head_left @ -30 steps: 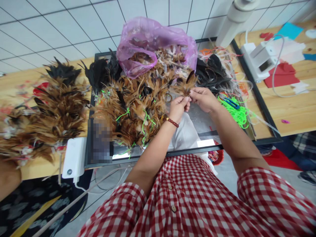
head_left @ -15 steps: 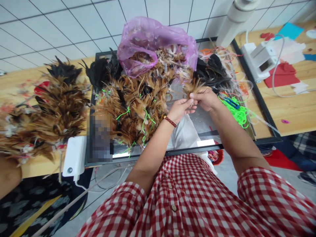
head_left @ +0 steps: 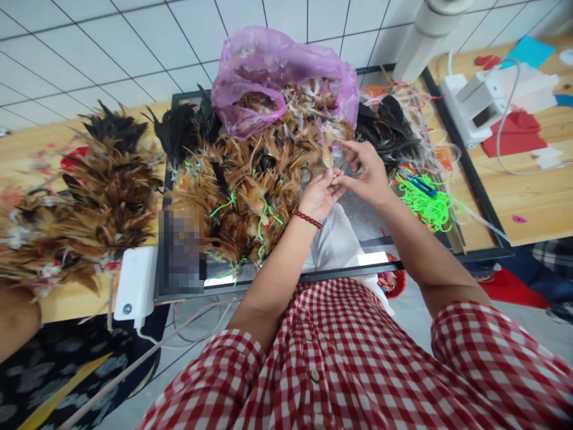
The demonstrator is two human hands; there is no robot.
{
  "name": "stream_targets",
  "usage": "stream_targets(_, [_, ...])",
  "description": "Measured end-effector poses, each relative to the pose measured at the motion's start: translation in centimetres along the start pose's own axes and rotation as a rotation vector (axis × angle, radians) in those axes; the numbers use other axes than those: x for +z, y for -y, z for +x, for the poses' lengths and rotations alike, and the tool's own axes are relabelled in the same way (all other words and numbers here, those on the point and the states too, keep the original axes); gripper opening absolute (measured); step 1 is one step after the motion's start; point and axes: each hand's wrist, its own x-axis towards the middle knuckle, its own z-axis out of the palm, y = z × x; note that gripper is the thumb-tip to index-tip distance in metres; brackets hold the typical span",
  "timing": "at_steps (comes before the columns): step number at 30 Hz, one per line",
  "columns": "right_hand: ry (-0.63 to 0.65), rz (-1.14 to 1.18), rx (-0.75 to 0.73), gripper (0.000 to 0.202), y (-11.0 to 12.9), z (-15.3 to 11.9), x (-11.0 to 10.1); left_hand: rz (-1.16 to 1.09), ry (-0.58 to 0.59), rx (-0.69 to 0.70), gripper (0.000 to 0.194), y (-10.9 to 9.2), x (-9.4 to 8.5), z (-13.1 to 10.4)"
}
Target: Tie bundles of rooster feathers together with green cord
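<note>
My left hand, a beaded bracelet at its wrist, is closed on a small tuft of brown feathers that points up towards the pile. My right hand is beside it, thumb touching the left fingertips and the other fingers spread apart. A large heap of brown feathers with green strings lies left of my hands. Behind it, an open purple plastic bag holds more feathers. Black feathers lie behind my right hand, and a tangle of green string is to its right.
A black-framed glass panel lies under the work. Blue-handled snips rest on the green string. At the left is another feather pile near a white power bank; a person's arm shows there. A white power strip stands right.
My right hand's fingers have opened and lifted off the tuft. The feathers now stand at my left fingertips, further left and more upright than before.
</note>
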Motion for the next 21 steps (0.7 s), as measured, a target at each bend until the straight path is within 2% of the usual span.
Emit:
stream_targets(2, [-0.018,-0.041,0.011,0.071,-0.3,-0.1,-0.1,-0.020,-0.037,0.074,0.012,-0.2,0.1,0.1])
stream_targets(5, [-0.043,-0.098,0.030,0.041,-1.1,-0.1,-0.6,-0.007,-0.143,0.240,0.017,-0.6,0.1,0.4])
stream_targets(8, [0.002,-0.142,0.030,0.028,-1.7,-0.1,-1.1,0.064,-0.226,0.318,0.023,-0.9,0.1,0.5])
stream_targets(12, [0.116,-0.180,0.061,0.025,-1.7,-0.4,-0.5,0.158,-0.264,0.333,0.029,-0.9,0.2,0.5])
stream_targets(15, [0.108,-0.245,0.129,0.031,-1.7,-0.5,1.2,0.184,-0.316,0.388,0.031,-1.0,0.0,0.8])
stream_targets(18, [0.100,-0.335,0.156,0.034,-2.0,-0.2,2.7,0.224,-0.322,0.432,0.034,-1.0,-0.1,1.2])
stream_targets(21, [0.113,-0.367,0.129,0.034,-2.0,0.2,3.0,0.280,-0.307,0.460,0.031,-0.9,-0.2,1.4])
